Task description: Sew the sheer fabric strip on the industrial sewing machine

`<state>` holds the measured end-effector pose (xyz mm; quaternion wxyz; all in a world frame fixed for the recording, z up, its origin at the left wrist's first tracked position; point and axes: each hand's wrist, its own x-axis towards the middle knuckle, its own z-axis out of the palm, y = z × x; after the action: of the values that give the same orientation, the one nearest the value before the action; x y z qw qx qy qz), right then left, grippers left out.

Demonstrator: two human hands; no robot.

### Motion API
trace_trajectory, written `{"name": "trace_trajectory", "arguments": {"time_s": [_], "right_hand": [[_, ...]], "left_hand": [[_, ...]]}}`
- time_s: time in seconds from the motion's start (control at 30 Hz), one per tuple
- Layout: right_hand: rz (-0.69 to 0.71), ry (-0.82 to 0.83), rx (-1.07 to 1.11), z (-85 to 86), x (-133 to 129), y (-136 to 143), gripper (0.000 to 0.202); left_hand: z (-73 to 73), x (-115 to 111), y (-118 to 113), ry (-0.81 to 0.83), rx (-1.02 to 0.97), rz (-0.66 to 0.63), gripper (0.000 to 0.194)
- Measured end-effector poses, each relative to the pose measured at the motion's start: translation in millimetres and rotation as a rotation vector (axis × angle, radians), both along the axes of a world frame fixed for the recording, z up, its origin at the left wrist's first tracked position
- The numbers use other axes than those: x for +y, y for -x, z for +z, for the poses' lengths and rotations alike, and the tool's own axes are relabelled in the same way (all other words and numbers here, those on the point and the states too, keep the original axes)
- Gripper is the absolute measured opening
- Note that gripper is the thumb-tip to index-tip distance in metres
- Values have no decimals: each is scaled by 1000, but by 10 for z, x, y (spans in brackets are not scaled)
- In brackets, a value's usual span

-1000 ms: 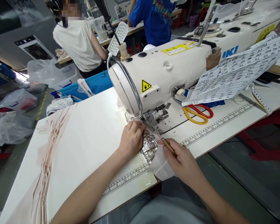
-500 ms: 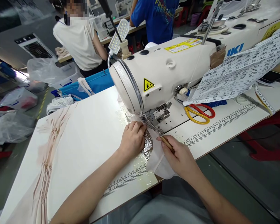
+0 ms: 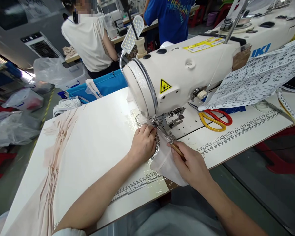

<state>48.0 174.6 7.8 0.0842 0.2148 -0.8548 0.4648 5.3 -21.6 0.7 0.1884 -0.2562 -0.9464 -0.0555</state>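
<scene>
A white sewing machine (image 3: 147,85) stands on the table, with its needle area just beyond my hands. Beside the presser foot, my left hand (image 3: 144,141) is closed, its fingertips pressed onto thin pale fabric (image 3: 166,164). My right hand (image 3: 191,160) grips the wooden handle of an awl (image 3: 177,150); the metal shaft points up-left toward the needle area, and its tip is hard to make out. The fabric hangs down between both hands toward the table's front edge. Shiny foil-like covering (image 3: 156,147) shows beside the left hand's fingers.
Red-and-yellow-handled scissors (image 3: 215,120) lie right of the machine, under a handwritten paper sheet (image 3: 255,75). A tape measure (image 3: 287,105) curls at the right. Gathered pinkish fabric (image 3: 55,157) lies along the left table side. Two people (image 3: 88,42) work beyond the table.
The view has shifted slightly, moving the scene to the right. The pale fabric below the hands has changed shape a little and covers more of the shiny patch. Both hands keep their grips.
</scene>
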Motion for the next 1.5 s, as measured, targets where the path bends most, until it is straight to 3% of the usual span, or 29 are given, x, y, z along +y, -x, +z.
{"name": "trace_trajectory", "arguments": {"time_s": [0.2,0.33,0.43,0.57,0.7,0.8,1.03,1.5], "right_hand": [[91,163,-53,147,-78,-32,18],[264,201,-25,243,-235,-111,19],[310,212,77,250,-304,-237,20],[173,150,133,169,-164,-361,22],[-98,-125,142,58,55,-248,24],[-176,-348,79,18,79,-72,31],[-107,-537,51,35,-74,106,31],[-147,-519,76,-2,-80,121,28]], "left_hand": [[-1,-11,21,-98,-94,-3,29],[0,59,97,29,-74,54,16],[16,92,151,92,-73,85,13],[26,32,172,-246,-151,218,18],[-6,-76,191,-614,-281,148,19],[-22,-117,213,-747,-345,125,18],[24,-105,231,-819,-386,109,16],[30,-104,247,-794,-382,110,17]]}}
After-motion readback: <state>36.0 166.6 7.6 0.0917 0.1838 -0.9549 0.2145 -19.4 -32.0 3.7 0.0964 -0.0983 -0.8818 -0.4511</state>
